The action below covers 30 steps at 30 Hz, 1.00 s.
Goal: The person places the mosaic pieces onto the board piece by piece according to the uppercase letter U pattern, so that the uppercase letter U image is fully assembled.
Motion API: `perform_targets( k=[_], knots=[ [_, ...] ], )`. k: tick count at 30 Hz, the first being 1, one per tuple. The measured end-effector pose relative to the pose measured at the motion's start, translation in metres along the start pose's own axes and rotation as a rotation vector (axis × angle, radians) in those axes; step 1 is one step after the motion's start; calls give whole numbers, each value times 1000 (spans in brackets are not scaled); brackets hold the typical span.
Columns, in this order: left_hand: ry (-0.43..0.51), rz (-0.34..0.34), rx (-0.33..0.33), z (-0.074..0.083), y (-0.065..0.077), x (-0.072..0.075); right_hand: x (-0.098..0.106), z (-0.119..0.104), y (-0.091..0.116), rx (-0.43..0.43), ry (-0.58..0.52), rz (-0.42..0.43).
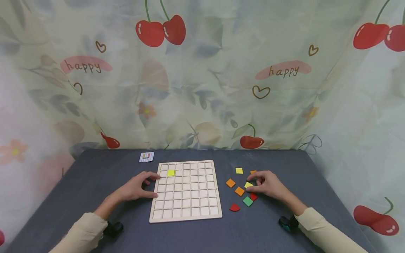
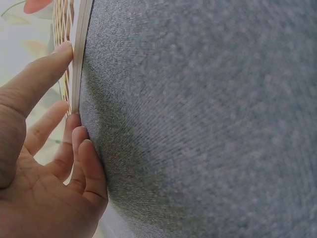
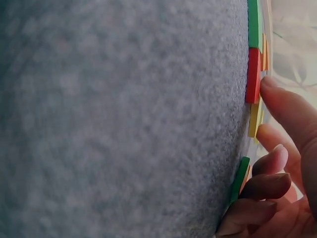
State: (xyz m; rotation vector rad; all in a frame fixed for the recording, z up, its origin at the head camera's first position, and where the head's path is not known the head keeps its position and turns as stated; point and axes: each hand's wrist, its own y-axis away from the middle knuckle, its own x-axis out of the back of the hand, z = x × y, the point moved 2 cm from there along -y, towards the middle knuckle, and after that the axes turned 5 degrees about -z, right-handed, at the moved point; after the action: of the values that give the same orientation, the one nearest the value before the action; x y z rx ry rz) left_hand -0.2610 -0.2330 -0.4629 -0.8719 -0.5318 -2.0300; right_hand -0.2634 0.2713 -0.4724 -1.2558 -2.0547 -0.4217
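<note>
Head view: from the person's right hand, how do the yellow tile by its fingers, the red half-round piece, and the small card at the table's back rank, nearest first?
From the right hand:
1. Yellow tile, at its fingertips.
2. Red half-round piece, nearer the front edge, to its left.
3. Small card, far back left, beyond the wooden board.

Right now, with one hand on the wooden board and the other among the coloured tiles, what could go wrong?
The right hand pinches a yellow square tile amid crowded neighbours; it might knock the red tile or orange square tile aside. The left hand only touches the edge of the wooden grid board, so the board could slide on the grey cloth-covered table.
</note>
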Motion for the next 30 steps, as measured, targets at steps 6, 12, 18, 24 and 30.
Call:
perform_targets(
  k=[6,12,18,24,30],
  knots=[
    [8,-6,14,2,0,0,-2,-1,0,-16,25,-8],
    [0,-6,23,3,1,0,-2,-1,-1,-23,41,-10],
    [-6,-1,10,3,1,0,-1,-2,-1,-19,48,-18],
    [-6,-4,15,1,0,0,-1,-3,-2,-14,38,-22],
    [-7,-6,14,0,-1,0,0,-4,-1,-1,12,-31]
  ],
)
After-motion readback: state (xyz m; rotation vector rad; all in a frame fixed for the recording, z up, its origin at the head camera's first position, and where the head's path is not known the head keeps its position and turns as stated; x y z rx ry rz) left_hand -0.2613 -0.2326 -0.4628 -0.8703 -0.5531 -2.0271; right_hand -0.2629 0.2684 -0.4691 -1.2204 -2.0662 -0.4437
